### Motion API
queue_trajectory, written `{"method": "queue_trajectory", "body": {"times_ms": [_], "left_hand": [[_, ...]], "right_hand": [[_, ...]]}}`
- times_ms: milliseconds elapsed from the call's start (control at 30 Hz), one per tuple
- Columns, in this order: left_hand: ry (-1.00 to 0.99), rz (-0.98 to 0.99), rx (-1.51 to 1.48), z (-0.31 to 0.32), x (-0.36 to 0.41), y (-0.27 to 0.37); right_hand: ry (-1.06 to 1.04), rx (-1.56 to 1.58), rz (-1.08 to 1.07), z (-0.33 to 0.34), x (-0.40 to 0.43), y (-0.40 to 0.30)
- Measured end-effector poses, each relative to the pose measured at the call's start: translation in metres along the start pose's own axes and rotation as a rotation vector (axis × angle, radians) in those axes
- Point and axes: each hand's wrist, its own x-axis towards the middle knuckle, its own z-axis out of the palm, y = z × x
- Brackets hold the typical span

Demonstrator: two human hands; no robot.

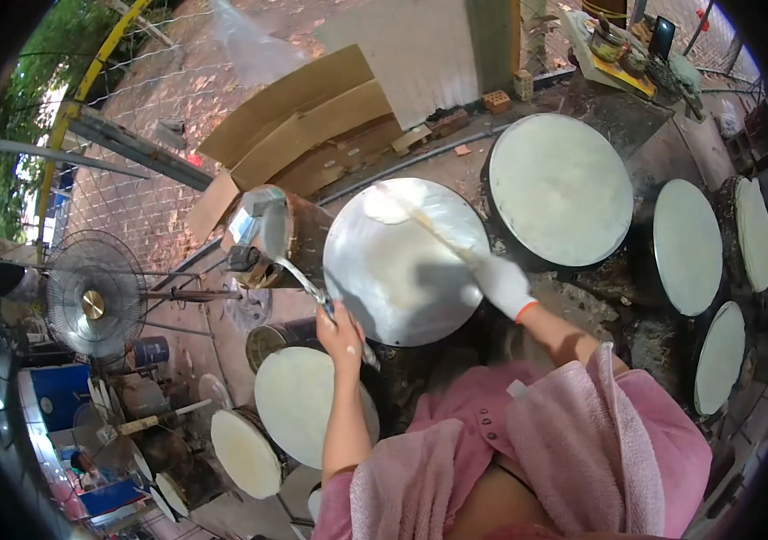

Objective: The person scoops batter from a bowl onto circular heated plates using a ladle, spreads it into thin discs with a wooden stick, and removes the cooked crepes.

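Note:
My bare left hand [342, 335] grips the handle of a metal ladle [274, 229], its bowl raised to the left of a round metal griddle [367, 277]. Over the griddle's right edge, my right hand [502, 283] in a white glove holds a thin wooden stick [434, 229], blurred by motion. The stick slants across the plate to a white patch [384, 210] near the far edge. Whether that patch is batter or the head of the tool, I cannot tell. A thin pale film shows on part of the plate.
More round griddles carry pale flatbread sheets: one at the right [563, 189], one at lower left [303, 398], several farther out. A drum [306, 233] stands left of the griddle. Beyond are a cardboard sheet [316, 115], a pedestal fan [93, 297] and a board with jars [610, 54].

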Motion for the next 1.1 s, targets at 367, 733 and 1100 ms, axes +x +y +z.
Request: {"method": "queue_trajectory", "body": {"times_ms": [367,733,1100], "left_hand": [[-0.085,-0.386,0.040,-0.073,-0.073,-0.016],[0.015,-0.447,0.130,-0.077,-0.097,-0.019],[0.194,-0.501,0.035,-0.050,-0.147,-0.011]], "right_hand": [[0.008,0.254,-0.029,0.001,-0.001,-0.025],[-0.068,0.390,-0.316,0.016,0.029,0.009],[-0.493,0.513,-0.343,-0.030,0.062,-0.001]]}}
